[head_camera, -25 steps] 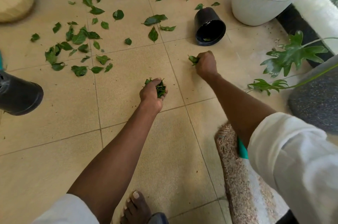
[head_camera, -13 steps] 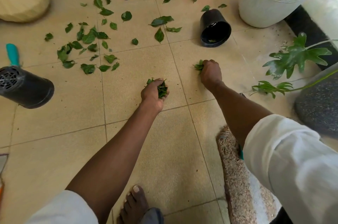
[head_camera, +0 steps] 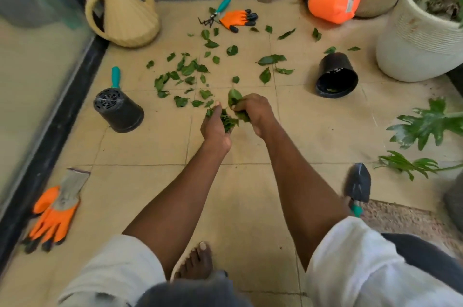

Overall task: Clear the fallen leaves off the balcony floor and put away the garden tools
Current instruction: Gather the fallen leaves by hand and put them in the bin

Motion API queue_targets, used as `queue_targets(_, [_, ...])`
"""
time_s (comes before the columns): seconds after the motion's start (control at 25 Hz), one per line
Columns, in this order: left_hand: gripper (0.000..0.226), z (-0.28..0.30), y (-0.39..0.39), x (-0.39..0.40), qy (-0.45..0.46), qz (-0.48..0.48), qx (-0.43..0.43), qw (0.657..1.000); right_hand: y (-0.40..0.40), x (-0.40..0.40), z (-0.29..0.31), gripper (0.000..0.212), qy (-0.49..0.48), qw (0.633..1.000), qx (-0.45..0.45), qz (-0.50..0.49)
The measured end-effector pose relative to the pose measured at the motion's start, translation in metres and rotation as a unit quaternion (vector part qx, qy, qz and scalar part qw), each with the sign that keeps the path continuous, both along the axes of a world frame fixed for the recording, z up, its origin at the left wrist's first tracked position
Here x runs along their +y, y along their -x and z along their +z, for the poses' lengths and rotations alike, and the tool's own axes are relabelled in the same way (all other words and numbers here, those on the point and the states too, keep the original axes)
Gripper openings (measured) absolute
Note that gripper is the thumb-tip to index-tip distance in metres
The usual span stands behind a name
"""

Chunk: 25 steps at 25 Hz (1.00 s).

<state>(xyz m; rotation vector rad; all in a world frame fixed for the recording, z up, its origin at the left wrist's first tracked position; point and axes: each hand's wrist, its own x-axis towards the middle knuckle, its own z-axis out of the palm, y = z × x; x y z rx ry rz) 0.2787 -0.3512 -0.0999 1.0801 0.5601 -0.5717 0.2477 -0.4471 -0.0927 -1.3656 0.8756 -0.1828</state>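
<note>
Green fallen leaves [head_camera: 186, 73] lie scattered over the beige tiled floor ahead of me. My left hand [head_camera: 215, 128] cups a bunch of leaves [head_camera: 226, 120], palm turned up. Right beside it, my right hand [head_camera: 255, 111] grips more leaves [head_camera: 234, 97], touching the left hand's bunch. Tools lie around: a hand rake with a teal handle [head_camera: 216, 12] next to an orange glove [head_camera: 239, 19] at the back, a second orange glove [head_camera: 53, 216] at the near left, and a dark trowel [head_camera: 357, 186] by my right forearm.
Two black pots lie tipped over, one left [head_camera: 119, 112] with a teal handle [head_camera: 115, 77] behind it, one right [head_camera: 337, 74]. A woven watering can [head_camera: 125, 18], an orange container [head_camera: 333, 2], a white planter [head_camera: 421, 35], drooping plant leaves [head_camera: 426, 126], a rough mat [head_camera: 400, 219] and a glass door [head_camera: 32, 56] surround me.
My right hand has moved left with its leaves and now meets the left hand's bunch. My head has lifted, showing more of the balcony.
</note>
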Motion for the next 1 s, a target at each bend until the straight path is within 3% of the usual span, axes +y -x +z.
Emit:
queue_targets(0.08, [0.051, 0.02, -0.008, 0.009, 0.02, -0.002, -0.017, 1.0, -0.013, 0.024, 0.016, 0.009, 0.086, 0.995, 0.024, 0.047])
queue_targets(0.2, [0.055, 0.047, -0.016, 0.028, 0.027, -0.023, -0.026, 0.999, -0.027, 0.053, 0.034, 0.028, 0.214, 0.972, 0.04, 0.091])
queue_targets(0.36, [0.037, 0.057, -0.049, 0.058, -0.029, -0.033, -0.048, 0.998, -0.057, 0.084, 0.047, 0.017, 0.224, 0.967, 0.049, 0.109])
queue_targets(0.44, [0.029, 0.052, -0.067, 0.068, -0.051, 0.005, -0.049, 0.997, -0.077, 0.094, 0.044, 0.015, 0.16, 0.977, 0.051, 0.131])
queue_targets(0.56, [0.019, 0.031, -0.096, 0.076, -0.04, 0.067, -0.013, 0.997, -0.1, 0.09, 0.034, 0.01, -0.081, 0.987, 0.003, 0.14])
queue_targets(0.64, [0.022, 0.011, -0.113, 0.08, -0.027, 0.098, 0.015, 0.995, -0.108, 0.077, 0.025, 0.014, -0.212, 0.971, -0.039, 0.101])
queue_targets(0.68, [0.02, 0.002, -0.122, 0.081, -0.018, 0.107, 0.03, 0.994, -0.114, 0.066, 0.014, 0.018, -0.234, 0.969, -0.044, 0.063])
queue_targets(0.76, [0.006, -0.009, -0.132, 0.085, 0.0, 0.113, 0.058, 0.992, -0.121, 0.044, -0.01, 0.026, -0.206, 0.978, 0.003, -0.008])
queue_targets(0.84, [0.008, -0.02, -0.138, 0.087, 0.008, 0.113, 0.087, 0.99, -0.126, 0.027, -0.04, 0.025, -0.151, 0.983, 0.103, -0.035])
queue_targets(0.92, [0.009, -0.027, -0.137, 0.088, 0.01, 0.108, 0.104, 0.989, -0.134, 0.017, -0.061, 0.019, -0.111, 0.978, 0.176, 0.01])
queue_targets(1.0, [0.008, -0.031, -0.141, 0.086, 0.007, 0.093, 0.113, 0.989, -0.152, 0.014, -0.073, 0.021, 0.007, 0.979, 0.186, 0.083])
